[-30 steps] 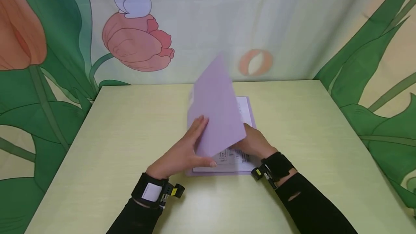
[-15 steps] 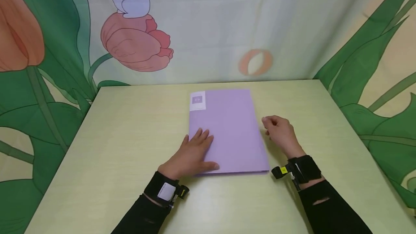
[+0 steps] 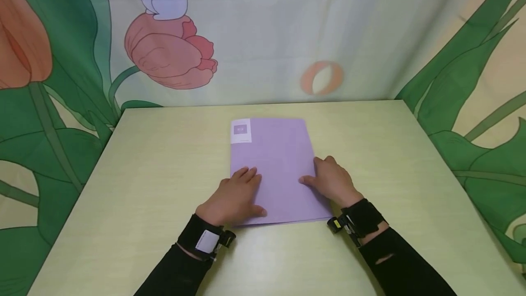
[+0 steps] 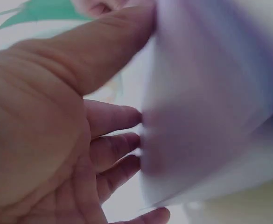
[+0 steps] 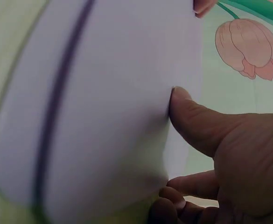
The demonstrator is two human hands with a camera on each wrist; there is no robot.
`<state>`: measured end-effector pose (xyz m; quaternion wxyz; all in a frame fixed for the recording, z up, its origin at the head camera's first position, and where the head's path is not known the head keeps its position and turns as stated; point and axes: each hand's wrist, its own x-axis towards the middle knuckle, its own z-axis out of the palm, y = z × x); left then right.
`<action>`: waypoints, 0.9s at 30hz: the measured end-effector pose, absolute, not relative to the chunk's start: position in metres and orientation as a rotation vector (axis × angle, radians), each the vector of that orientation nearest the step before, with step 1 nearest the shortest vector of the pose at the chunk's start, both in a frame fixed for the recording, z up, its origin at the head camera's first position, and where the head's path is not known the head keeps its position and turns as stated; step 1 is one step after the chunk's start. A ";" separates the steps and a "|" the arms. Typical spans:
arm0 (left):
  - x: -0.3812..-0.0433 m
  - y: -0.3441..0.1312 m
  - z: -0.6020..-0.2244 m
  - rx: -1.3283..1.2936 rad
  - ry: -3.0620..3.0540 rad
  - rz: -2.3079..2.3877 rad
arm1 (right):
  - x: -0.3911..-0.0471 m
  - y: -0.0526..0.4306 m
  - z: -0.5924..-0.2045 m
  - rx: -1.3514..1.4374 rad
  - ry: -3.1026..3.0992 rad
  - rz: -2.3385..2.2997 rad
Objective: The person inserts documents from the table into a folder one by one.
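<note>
A light purple folder (image 3: 279, 150) lies closed on the table, a white label at its upper left corner. Over its lower left part rests my left hand (image 3: 234, 198), fingers straight and thumb spread on the cover. My right hand (image 3: 334, 182) holds the right edge, thumb on top and the other fingers bent at the rim. In the right wrist view, the thumb (image 5: 187, 109) touches the purple cover (image 5: 113, 93), with fingertips by the edge. Blurred in the left wrist view, the folder (image 4: 197, 116) meets my left fingertips. Whatever is inside the folder is hidden.
The pale wooden table (image 3: 164, 150) extends around the folder on all sides. Behind it hangs a curtain (image 3: 267, 35) printed with tulips, leaves and a white animal. Both wrists wear black straps (image 3: 199, 236) with small cameras.
The cover, raised a second ago with printed paper showing beneath, has come down. My right hand, apart from the folder half a second ago, now holds its edge; the folder has shifted slightly left.
</note>
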<state>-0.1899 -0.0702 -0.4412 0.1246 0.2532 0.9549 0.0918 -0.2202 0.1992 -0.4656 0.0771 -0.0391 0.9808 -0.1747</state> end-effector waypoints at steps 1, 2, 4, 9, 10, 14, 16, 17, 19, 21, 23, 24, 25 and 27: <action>-0.193 -0.073 -0.439 0.722 2.795 0.249 | -0.220 0.197 -0.466 -0.127 2.939 -0.519; -0.196 -0.076 -0.437 0.702 2.804 0.243 | -0.219 0.196 -0.467 -0.138 2.939 -0.514; -0.203 -0.081 -0.436 0.663 2.801 0.244 | -0.218 0.194 -0.468 -0.159 2.935 -0.507; -0.213 -0.086 -0.443 0.645 2.735 0.263 | -0.217 0.192 -0.468 -0.162 2.933 -0.500; -0.213 -0.085 -0.444 0.650 2.730 0.255 | -0.217 0.192 -0.467 -0.157 2.932 -0.503; -0.215 -0.080 -0.445 0.637 2.723 0.222 | -0.218 0.193 -0.466 -0.143 2.926 -0.506; -0.217 -0.080 -0.445 0.632 2.725 0.221 | -0.221 0.194 -0.466 -0.143 2.924 -0.516; -0.217 -0.080 -0.446 0.632 2.726 0.225 | -0.222 0.194 -0.467 -0.144 2.922 -0.519; -0.219 -0.082 -0.446 0.639 2.730 0.236 | -0.225 0.195 -0.467 -0.147 2.918 -0.523; -0.220 -0.082 -0.445 0.654 2.734 0.259 | -0.228 0.196 -0.468 -0.155 2.913 -0.535; -0.221 -0.083 -0.444 0.660 2.728 0.301 | -0.229 0.198 -0.469 -0.162 2.903 -0.550; -0.221 -0.083 -0.443 0.659 2.727 0.319 | -0.229 0.199 -0.470 -0.169 2.898 -0.562; -0.221 -0.083 -0.443 0.655 2.727 0.336 | -0.229 0.200 -0.470 -0.176 2.894 -0.575; -0.221 -0.083 -0.441 0.645 2.730 0.370 | -0.230 0.201 -0.470 -0.189 2.887 -0.600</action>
